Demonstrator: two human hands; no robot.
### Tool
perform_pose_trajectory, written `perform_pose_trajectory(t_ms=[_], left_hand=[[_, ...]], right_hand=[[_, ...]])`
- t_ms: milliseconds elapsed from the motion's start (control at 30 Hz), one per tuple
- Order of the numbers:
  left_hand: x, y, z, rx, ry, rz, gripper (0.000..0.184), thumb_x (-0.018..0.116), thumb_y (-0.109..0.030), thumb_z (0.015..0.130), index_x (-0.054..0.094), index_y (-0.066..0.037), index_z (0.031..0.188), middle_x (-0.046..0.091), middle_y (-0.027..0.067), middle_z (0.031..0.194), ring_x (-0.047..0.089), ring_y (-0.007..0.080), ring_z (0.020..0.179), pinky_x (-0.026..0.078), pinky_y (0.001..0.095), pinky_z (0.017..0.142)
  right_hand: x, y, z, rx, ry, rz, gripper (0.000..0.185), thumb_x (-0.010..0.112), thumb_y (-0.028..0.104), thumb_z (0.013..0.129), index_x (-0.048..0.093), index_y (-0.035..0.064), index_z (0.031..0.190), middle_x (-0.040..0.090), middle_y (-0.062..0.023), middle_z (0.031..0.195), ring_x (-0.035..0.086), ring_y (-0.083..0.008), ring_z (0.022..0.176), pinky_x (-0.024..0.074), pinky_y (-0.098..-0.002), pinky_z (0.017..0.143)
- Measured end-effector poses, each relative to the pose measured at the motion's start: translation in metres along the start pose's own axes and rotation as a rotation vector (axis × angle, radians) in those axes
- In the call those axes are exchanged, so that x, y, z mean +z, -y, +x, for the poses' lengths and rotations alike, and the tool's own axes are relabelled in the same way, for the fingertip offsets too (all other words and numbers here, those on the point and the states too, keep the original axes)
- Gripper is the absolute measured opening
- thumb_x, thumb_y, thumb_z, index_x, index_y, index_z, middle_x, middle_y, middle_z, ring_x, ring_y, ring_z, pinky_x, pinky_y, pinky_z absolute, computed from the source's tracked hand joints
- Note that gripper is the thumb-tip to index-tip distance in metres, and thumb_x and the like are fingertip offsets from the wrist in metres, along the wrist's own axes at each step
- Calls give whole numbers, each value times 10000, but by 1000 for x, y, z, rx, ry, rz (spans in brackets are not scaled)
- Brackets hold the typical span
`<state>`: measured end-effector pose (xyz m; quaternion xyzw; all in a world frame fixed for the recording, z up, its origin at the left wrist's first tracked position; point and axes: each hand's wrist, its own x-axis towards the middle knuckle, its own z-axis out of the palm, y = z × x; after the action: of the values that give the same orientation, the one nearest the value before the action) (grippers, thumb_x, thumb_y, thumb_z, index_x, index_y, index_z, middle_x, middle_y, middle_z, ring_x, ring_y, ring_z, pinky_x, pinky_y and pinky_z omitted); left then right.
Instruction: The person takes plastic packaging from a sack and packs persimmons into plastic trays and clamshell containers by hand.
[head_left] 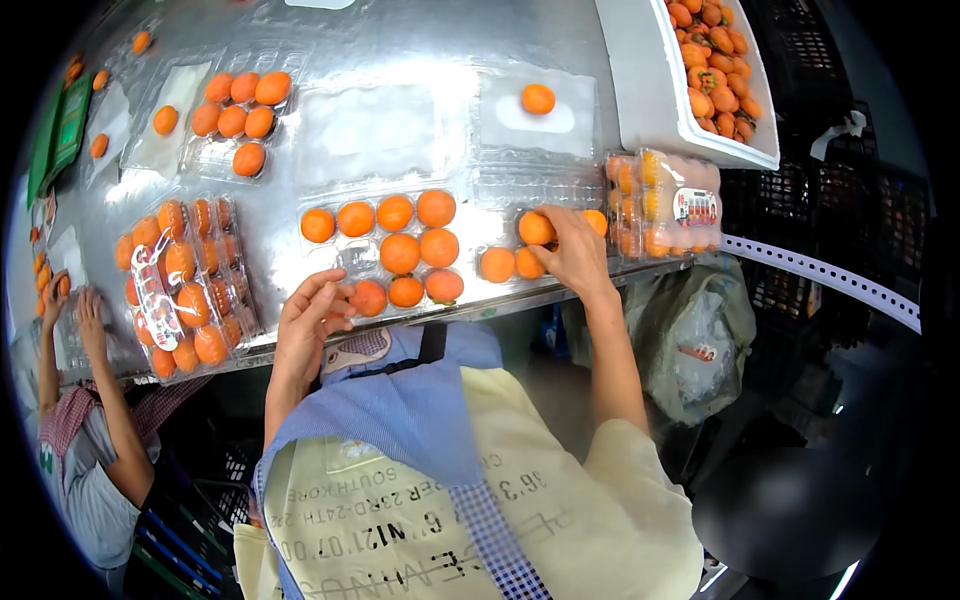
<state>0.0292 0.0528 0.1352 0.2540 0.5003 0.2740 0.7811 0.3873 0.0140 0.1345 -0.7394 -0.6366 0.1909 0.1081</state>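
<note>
My right hand [572,250] closes its fingers on a round orange fruit [536,228] over a clear plastic tray at the table's front edge. Two more fruits [497,265] sit below it in that tray, and another [595,222] shows to the right of the hand. My left hand [312,318] hovers at the front edge with loosely bent fingers apart, nothing visible in it. Close by its fingertips is an orange fruit [368,298] in a second clear tray, which holds several fruits, with bare cups at the left. The lids of both trays lie open toward the back.
A closed fruit pack [185,290] stands at left, and stacked packs [664,205] at right. Behind these, a white foam box [640,90] holds loose fruit. Another open tray [240,120] lies at back left. A co-worker's hands [90,325] are at far left. A plastic bag [700,340] hangs below the edge.
</note>
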Motion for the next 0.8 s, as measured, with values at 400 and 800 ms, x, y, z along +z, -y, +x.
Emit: perform_pose_trajectory(t_ms=[400, 800], left_hand=[[-2, 2, -2, 11, -38, -16, 267, 521, -206, 919, 560, -46, 1129, 613, 46, 922, 592, 93, 779, 478, 214, 649], [-7, 4, 0, 14, -59, -20, 270, 528, -201, 916, 556, -40, 1130, 616, 57, 924, 594, 98, 773, 483, 217, 661]], right_hand=[[0, 2, 6, -116, 39, -37, 464, 682, -22, 629, 543, 20, 1070, 565, -121, 1001, 546, -325, 954, 456, -394, 793], [-7, 1, 13, -103, 103, -92, 452, 686, -3, 639, 578, 76, 1070, 559, -68, 1013, 539, -276, 975, 456, -372, 791]])
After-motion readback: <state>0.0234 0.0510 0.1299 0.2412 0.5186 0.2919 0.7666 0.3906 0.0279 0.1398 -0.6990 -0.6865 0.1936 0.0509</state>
